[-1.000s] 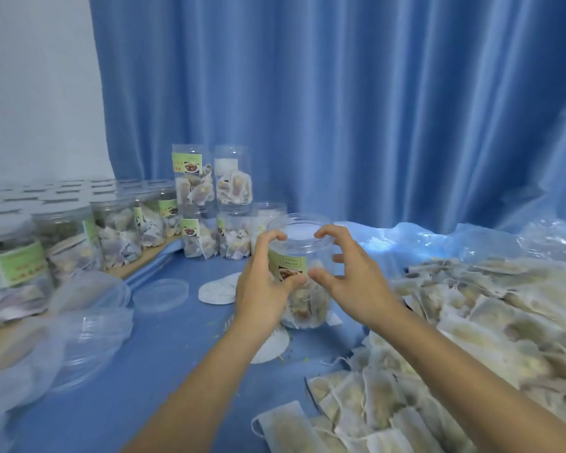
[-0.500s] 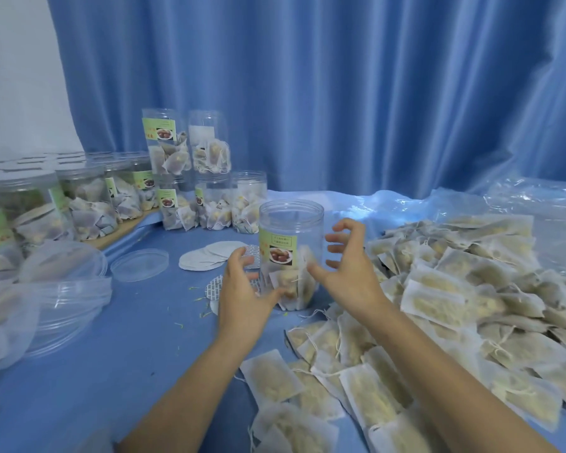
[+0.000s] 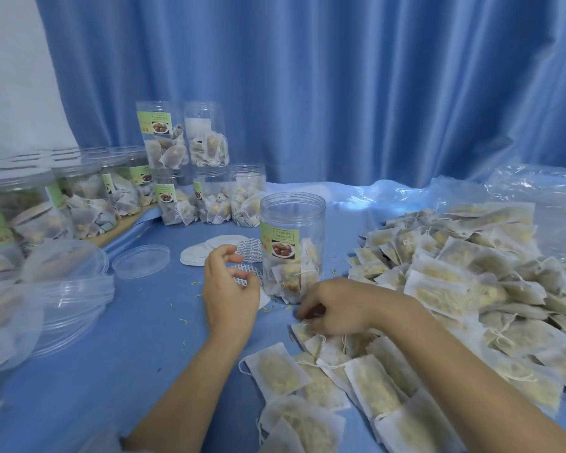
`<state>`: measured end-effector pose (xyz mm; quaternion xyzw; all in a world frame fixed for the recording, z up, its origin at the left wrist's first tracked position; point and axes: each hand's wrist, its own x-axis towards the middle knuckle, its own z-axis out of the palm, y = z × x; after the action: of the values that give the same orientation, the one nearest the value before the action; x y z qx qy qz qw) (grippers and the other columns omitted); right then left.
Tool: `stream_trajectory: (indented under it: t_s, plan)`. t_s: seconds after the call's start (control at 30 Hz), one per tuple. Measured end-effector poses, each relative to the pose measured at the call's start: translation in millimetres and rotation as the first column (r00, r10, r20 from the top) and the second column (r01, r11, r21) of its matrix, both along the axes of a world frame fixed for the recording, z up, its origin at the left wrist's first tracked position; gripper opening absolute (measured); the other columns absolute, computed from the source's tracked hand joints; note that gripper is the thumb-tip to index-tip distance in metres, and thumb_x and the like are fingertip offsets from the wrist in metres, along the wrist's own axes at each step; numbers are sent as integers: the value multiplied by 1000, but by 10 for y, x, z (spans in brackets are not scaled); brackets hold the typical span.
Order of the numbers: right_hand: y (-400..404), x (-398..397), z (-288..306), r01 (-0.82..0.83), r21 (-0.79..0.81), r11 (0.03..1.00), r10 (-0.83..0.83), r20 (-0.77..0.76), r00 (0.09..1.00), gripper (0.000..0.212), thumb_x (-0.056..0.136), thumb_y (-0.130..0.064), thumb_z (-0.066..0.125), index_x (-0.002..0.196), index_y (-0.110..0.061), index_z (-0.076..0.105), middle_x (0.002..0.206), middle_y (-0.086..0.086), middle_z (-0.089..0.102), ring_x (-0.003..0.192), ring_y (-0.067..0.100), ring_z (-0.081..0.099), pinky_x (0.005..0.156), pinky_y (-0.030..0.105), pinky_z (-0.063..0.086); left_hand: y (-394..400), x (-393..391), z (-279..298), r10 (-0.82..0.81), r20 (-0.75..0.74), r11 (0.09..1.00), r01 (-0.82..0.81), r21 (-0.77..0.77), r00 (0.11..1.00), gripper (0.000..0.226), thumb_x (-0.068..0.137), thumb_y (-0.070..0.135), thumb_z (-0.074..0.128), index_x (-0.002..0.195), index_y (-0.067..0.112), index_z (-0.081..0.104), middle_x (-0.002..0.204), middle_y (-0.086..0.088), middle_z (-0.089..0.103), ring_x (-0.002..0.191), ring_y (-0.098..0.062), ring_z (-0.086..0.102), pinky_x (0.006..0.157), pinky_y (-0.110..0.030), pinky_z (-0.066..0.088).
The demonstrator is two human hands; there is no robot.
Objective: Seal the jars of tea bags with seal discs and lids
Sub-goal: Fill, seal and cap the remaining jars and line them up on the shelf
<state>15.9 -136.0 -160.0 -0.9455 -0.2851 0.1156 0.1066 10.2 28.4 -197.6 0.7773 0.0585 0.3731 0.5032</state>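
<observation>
Blue curtain [image 3: 340,93] behind a tabletop [image 3: 95,371] spread with blue cloth. The open jar [image 3: 293,246], about half filled with tea bags and carrying no disc or lid, stands upright near the middle, just beyond both hands. Left hand [image 3: 231,289]: hovering beside the jar with fingers loosely curled, grasping nothing. Right hand [image 3: 337,310]: lowered onto the near edge of the loose tea bags [image 3: 455,273], fingers curled among them; whether one is actually pinched cannot be told. The jar looks like thin clear plastic: light, smooth-walled, probably easy to tip or slide, so best steadied round its lower body while the mouth is covered. Seal discs [image 3: 209,248] lie fanned just left of the jar, thin and flexible by appearance, best lifted at an edge. A clear lid [image 3: 141,264] lies further left, more lids [image 3: 69,299] beside it. Filled jars [image 3: 183,178] crowd the left and rear; open cloth lies in front of the left hand.
</observation>
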Motion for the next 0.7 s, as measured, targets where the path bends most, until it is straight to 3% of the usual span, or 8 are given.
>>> stream_trajectory:
  t_s: [0.13,0.2,0.27,0.33,0.43,0.57,0.63,0.7]
  plan:
    - [-21,-11,-4,17,10,1000,-16,-72,997,27,79,-19,65,104,-28,67,92,-5,62,85,17,62,78,30,53,24,31,-16,9,-8,1000,-9,-10,1000,41,79,-7,57,116,7,47,107,-4,54,71,-13,54,58,-14,36]
    - [-15,3,15,-23,72,997,17,77,997,8,76,-19,68,81,-24,62,77,-3,58,74,16,56,67,27,46,27,32,-19,13,-9,1000,-13,1,1000,41,79,-7,57,116,7,47,106,-3,53,71,-11,54,57,-12,38]
    - [-19,36,26,-30,255,967,-30,230,973,12,77,-24,70,79,-21,59,78,-4,56,70,11,51,64,25,40,36,24,-21,23,-3,1000,-23,-1,1000,40,79,-7,57,115,8,48,105,-2,53,69,-4,53,57,-8,39]
    - [-2,36,51,2,546,838,-155,235,960,19,77,-25,73,90,-29,59,81,-10,60,65,3,52,64,20,42,54,22,-24,36,2,999,-36,-19,999,38,78,-7,56,113,8,48,106,-4,54,69,-2,52,57,-10,37]
    - [39,0,80,21,824,566,-198,111,974,39,75,-16,77,97,-37,53,71,-8,65,61,12,64,66,20,50,85,32,-33,55,-2,998,-55,-38,998,36,79,-6,56,111,9,48,107,-5,55,67,-2,52,59,-15,33]
    - [69,-10,171,-11,925,381,-224,104,969,30,82,-15,71,90,-43,66,63,-11,64,53,16,68,71,33,54,126,52,-42,77,-8,996,-77,-36,997,35,80,-6,57,110,9,49,108,-6,55,67,-5,51,61,-18,33]
    - [101,36,265,-61,938,341,-341,183,922,25,89,-17,63,91,-41,66,78,-10,66,56,8,66,73,23,50,132,57,-47,80,-4,996,-80,-38,997,34,80,-6,57,109,9,49,109,-6,55,67,-8,51,63,-19,34]
    - [145,84,392,-155,935,319,-451,294,843,25,95,-15,52,106,-34,64,102,-5,64,73,0,65,78,15,48,141,64,-51,81,1,996,-81,-44,997,33,80,-6,57,108,8,50,109,-7,55,67,-9,52,61,-18,33]
